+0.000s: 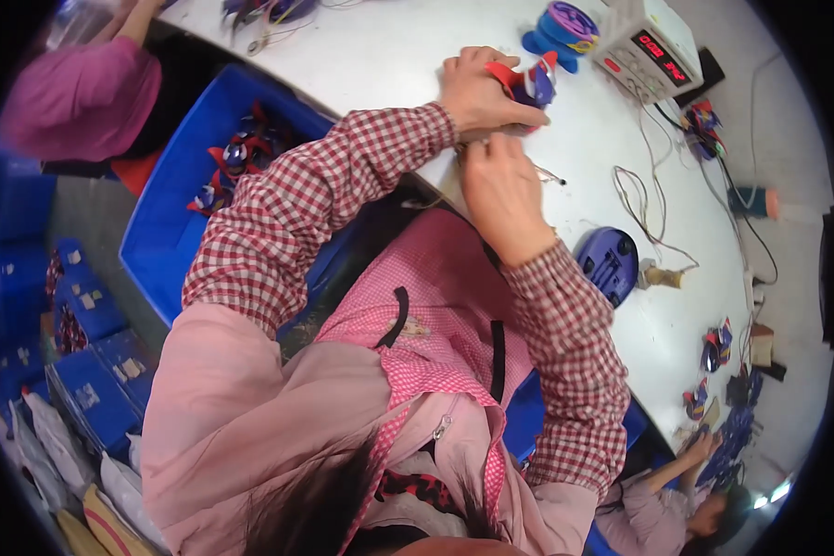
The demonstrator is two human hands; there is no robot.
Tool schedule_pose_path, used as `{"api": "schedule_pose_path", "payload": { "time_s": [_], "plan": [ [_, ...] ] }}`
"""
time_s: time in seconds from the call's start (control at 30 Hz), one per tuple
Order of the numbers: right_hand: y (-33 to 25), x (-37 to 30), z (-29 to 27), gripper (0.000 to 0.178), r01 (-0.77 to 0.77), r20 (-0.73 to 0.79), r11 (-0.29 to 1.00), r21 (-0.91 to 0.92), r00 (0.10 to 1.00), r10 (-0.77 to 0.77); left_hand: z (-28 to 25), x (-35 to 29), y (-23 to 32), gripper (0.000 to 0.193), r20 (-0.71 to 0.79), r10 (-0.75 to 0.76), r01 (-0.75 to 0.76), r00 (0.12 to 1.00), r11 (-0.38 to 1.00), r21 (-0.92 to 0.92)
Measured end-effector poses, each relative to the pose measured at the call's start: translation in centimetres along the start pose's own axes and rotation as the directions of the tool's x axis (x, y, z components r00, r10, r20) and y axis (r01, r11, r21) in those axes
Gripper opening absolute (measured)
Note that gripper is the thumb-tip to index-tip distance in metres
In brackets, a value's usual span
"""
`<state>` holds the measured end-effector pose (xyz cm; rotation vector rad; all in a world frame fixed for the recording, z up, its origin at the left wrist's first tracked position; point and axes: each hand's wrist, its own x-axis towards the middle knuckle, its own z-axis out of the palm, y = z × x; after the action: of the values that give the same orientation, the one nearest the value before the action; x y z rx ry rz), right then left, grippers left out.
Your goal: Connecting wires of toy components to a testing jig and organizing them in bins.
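Observation:
My left hand (477, 97) is closed around a small purple plastic toy piece with red fin-like parts (537, 85), just above the white table. Close below it, my right hand (505, 190) has its fingers pressed together against the lower side of the left hand. Whatever the right fingers pinch is hidden. A thin lead with a dark tip (553, 176) lies on the table beside the right hand. To the right of my right wrist rests a purple oval plastic shell (608, 265) with its hollow side up.
A bench power supply (650, 56) with a red display stands at the back, next to a round blue-and-purple object (562, 35). Loose wires (653, 208) trail across the table's right side. A blue crate (171, 208) of similar toys stands left. Other people sit far left and lower right.

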<state>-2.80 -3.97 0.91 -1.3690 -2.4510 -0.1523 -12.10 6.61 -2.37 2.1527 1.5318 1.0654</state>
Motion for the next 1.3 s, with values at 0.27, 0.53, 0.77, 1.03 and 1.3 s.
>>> {"api": "schedule_pose_path", "payload": {
  "time_s": [0.27,0.53,0.77,1.03,1.3],
  "plan": [
    [4.8,-4.0,-6.3,0.008,-0.330,-0.043,0.659,0.676,0.875,0.483,-1.1,0.2,2.9,0.041,0.385,-0.102,0.392,0.917,0.401,-0.828],
    [12.6,-15.9,-8.2,0.013,-0.463,-0.020,0.327,0.824,0.553,0.833,2.6,-6.0,13.2,0.034,0.515,0.280,0.461,0.810,0.238,-0.855],
    [12.3,-17.2,-5.5,0.023,-0.584,-0.322,0.799,0.142,0.737,0.595,5.4,-8.0,13.4,0.046,0.191,0.364,-0.247,0.912,0.857,-0.452],
    [3.6,-17.6,-10.6,0.029,-0.449,-0.140,0.456,0.768,0.577,0.805,-0.1,-14.7,16.2,0.070,0.061,0.107,-0.039,0.992,0.739,-0.672],
    [-15.7,-3.2,-8.4,0.024,0.023,-0.068,0.550,0.835,0.996,0.061,-22.8,-25.1,1.1,0.047,0.078,-0.300,0.158,0.951,0.252,-0.955]
  ]
}}
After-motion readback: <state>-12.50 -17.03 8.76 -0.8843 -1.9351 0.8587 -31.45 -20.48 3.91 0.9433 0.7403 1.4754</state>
